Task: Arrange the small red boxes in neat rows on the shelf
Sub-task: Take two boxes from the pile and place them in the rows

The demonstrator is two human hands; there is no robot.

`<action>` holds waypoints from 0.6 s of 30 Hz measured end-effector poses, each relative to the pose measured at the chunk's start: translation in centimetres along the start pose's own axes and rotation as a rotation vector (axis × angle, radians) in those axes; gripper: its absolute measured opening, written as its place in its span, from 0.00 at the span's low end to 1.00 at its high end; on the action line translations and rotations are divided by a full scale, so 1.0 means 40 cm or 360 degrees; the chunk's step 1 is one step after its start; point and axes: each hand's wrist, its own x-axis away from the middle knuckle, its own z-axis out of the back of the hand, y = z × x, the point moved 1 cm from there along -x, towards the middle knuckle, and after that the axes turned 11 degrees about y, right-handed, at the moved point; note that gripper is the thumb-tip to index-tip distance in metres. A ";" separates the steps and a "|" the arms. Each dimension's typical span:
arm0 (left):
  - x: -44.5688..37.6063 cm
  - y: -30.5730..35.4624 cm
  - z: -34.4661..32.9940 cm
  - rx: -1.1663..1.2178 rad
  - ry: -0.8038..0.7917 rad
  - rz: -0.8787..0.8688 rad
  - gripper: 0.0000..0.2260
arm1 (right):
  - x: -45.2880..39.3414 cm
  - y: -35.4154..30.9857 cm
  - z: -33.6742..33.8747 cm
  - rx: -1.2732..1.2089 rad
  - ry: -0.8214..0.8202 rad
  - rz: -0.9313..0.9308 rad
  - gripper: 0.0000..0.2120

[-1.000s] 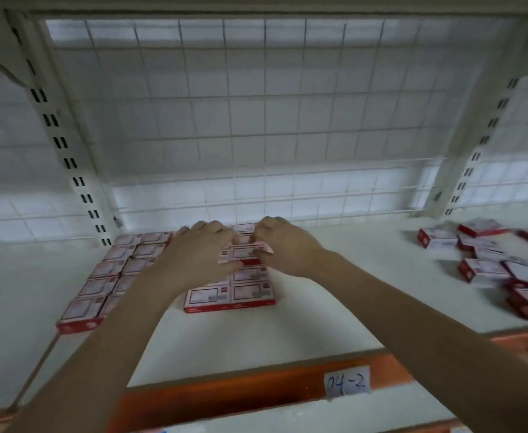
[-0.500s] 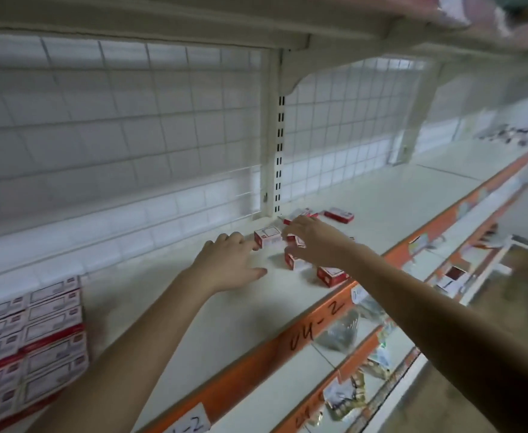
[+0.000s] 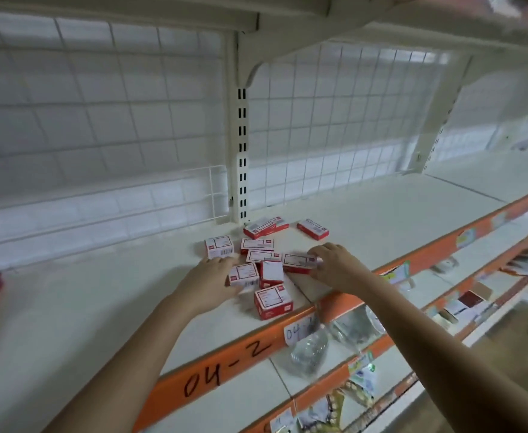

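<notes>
Your left hand (image 3: 212, 282) and right hand (image 3: 334, 267) each grip a box beside the front box (image 3: 273, 301); nudge it and it drops off the shelf (image 3: 68, 307) edge.

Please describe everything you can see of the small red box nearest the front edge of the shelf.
The small red box looks like cardboard, with red sides and a white label panel on top, its print too blurred to read. It looks closed and lies flat, slightly turned, near the orange shelf edge. Neither hand touches it; whether it touches the box behind it is unclear.

Your left hand (image 3: 212, 284) grips one red box (image 3: 243, 275) | your right hand (image 3: 334, 266) pinches another box (image 3: 298, 262) | loose pile (image 3: 265, 245) on white shelf (image 3: 100, 307)
</notes>
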 end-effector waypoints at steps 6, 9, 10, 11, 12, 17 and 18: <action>0.015 0.016 -0.004 0.0157 0.0162 0.0261 0.21 | -0.033 0.044 -0.013 -0.0165 0.0161 0.0214 0.20; 0.046 0.022 0.000 0.0283 0.0341 0.0380 0.19 | -0.017 0.049 0.005 -0.0401 0.0339 0.0244 0.19; 0.058 0.025 0.003 0.0335 0.0396 0.0416 0.19 | -0.010 0.046 0.012 -0.0496 0.0391 0.0262 0.19; 0.069 0.029 0.008 0.0393 0.0455 0.0440 0.19 | -0.004 0.040 0.020 -0.0592 0.0439 0.0284 0.19; 0.080 0.035 0.013 0.0453 0.0511 0.0459 0.19 | 0.003 0.032 0.027 -0.0678 0.0475 0.0306 0.19; 0.128 0.084 0.037 0.0681 0.0802 0.0405 0.18 | 0.051 -0.019 0.068 -0.1111 0.0421 0.0363 0.18; 0.136 0.093 0.040 0.0726 0.0849 0.0389 0.19 | 0.062 -0.026 0.074 -0.1173 0.0376 0.0368 0.18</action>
